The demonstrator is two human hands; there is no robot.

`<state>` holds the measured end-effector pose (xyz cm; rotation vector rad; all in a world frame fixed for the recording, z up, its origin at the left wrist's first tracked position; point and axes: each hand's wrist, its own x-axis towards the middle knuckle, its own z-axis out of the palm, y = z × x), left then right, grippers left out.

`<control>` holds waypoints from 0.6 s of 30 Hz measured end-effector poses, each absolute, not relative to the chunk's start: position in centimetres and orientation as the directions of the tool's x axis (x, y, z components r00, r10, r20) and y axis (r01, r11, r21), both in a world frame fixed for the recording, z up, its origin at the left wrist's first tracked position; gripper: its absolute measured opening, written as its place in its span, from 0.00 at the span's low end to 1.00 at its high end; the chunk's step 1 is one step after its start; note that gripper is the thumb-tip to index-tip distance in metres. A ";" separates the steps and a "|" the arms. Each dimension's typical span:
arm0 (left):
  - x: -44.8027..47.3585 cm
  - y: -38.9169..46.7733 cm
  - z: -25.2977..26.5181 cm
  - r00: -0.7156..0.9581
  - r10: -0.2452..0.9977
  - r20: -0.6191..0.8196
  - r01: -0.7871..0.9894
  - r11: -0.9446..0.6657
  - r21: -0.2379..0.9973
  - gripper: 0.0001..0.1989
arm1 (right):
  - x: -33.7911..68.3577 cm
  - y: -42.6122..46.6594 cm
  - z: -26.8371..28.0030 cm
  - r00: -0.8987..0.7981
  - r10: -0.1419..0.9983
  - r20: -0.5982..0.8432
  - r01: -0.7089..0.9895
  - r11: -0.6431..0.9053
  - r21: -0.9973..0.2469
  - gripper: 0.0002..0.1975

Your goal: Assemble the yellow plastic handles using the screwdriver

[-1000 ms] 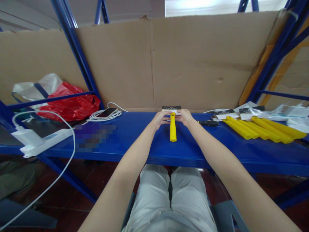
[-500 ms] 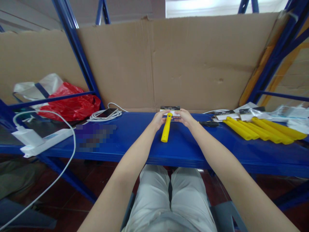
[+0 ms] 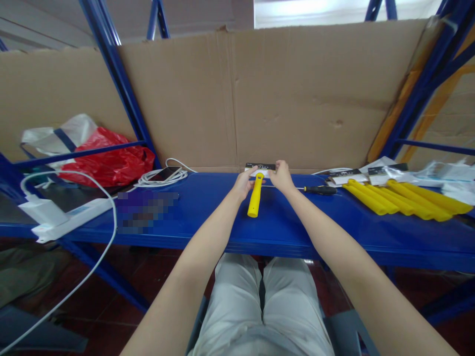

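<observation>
Between my hands is a yellow-handled tool, its handle pointing towards me. At its far end is a flat black-and-white piece, perhaps a label or a wrapped blade; I cannot make out which. My left hand is closed on the left side of this end, fingers partly behind it. On the right edge, my right hand pinches the flat piece with thumb and fingers. A screwdriver with a black handle lies just right of my right hand, its thin shaft pointing left.
Several similar yellow-handled tools lie in a row on the right of the blue table. A white power strip, coiled white cable and red plastic bag are on the left. Cardboard walls the back.
My right hand has shifted up to the upper right edge of the flat piece, its fingers no longer beneath. More of the screwdriver shaft shows. The tool and left hand have barely moved.
</observation>
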<state>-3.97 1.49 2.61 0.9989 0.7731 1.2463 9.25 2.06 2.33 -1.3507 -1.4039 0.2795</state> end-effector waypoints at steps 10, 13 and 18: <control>-3.9 1.3 2.8 0.162 0.987 0.010 -0.455 0.065 0.888 0.10 | 8.0 0.3 2.5 -0.074 0.895 0.441 0.829 0.301 -0.471 0.15; -3.9 1.4 2.7 0.196 0.981 0.002 -0.431 0.084 0.898 0.08 | 7.6 0.1 2.1 -0.172 0.886 0.431 0.815 0.374 -0.443 0.20; -4.0 1.9 2.2 0.236 0.972 0.025 -0.390 0.071 0.918 0.08 | 7.7 0.4 2.0 -0.207 0.877 0.434 0.809 0.403 -0.428 0.19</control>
